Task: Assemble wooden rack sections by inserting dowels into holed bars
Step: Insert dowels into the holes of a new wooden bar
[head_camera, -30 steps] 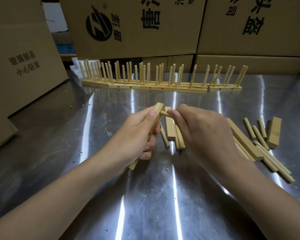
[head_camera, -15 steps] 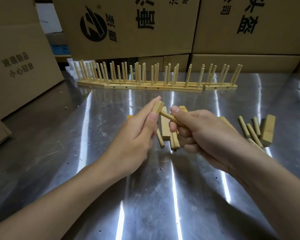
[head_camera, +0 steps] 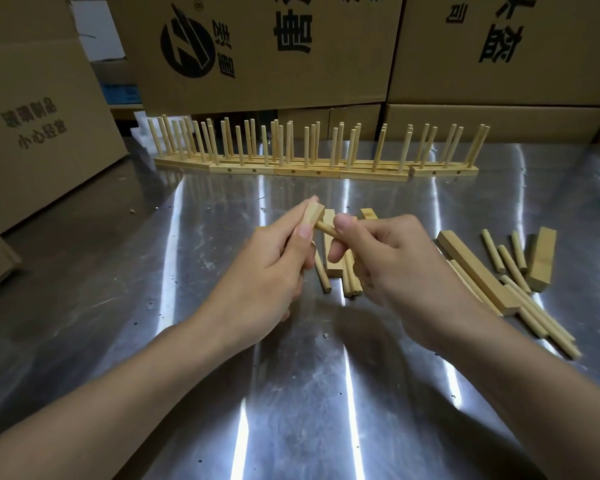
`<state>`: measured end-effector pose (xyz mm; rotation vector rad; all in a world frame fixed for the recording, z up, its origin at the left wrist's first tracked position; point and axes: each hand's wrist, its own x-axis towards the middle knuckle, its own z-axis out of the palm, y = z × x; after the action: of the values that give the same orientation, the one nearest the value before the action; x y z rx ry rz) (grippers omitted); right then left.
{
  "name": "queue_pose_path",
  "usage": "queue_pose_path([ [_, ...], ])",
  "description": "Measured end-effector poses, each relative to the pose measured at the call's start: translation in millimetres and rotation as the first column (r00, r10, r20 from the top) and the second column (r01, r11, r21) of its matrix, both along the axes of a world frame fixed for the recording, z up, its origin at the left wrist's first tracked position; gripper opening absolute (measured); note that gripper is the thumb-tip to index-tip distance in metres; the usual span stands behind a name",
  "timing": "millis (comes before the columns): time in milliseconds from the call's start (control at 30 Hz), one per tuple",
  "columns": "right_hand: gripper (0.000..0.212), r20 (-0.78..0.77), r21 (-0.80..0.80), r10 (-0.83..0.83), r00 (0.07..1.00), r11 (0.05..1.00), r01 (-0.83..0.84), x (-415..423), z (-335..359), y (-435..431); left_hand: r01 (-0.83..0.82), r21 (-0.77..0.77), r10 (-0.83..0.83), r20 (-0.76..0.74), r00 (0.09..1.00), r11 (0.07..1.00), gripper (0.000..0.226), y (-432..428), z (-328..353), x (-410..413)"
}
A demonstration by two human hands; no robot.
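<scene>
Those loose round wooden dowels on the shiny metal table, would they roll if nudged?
Likely yes: the loose round wooden dowels are cylinders on a polished metal table, so a sideways nudge probably rolls them. They look thin, so probably light, yet stiff.

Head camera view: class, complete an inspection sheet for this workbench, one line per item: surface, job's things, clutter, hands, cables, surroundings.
Surface: shiny metal table, scuffed, glare streaks.
Job's things: bar with dowel tip against it; finished rack sections in a row at the back; loose bars and dowels at right.
Clutter: small specks on the table.
Hands: left hand grips the bar; right hand pinches the dowel.
Cables: nothing seen.
Surroundings: printed cardboard boxes behind and left.
</scene>
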<state>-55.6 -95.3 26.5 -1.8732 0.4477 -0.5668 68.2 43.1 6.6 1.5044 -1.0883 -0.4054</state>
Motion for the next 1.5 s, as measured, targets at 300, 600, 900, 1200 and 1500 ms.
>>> queue_pose_path([
  [300,0.048,-0.052,0.064,0.046,0.998,0.997,-0.042,-5,12,-4,-0.018,0.012,0.018,-0.024,1.0,1.0,0.042,-2,5,3],
  [600,0.042,0.132,-0.565,-0.083,0.988,0.812,0.144,5,-7,-5,0.022,0.035,-0.012,-0.26,0.965,0.999,0.032,-1,7,-2],
  [900,0.041,0.039,0.429,0.114,0.993,0.895,-0.12,1,9,1,-0.133,0.07,0.116,0.213,0.97,0.989,0.051,2,0,1],
  [1200,0.027,0.319,-0.02,-0.066,0.945,0.997,0.077,-1,11,0,0.089,-0.095,-0.131,-0.729,0.672,0.991,0.031,-8,16,-11],
  [1500,0.035,0.573,0.419,-0.07,0.817,0.882,-0.218,11,16,34,0.217,-0.106,-0.179,-0.918,0.354,0.971,0.027,-7,19,-26],
])
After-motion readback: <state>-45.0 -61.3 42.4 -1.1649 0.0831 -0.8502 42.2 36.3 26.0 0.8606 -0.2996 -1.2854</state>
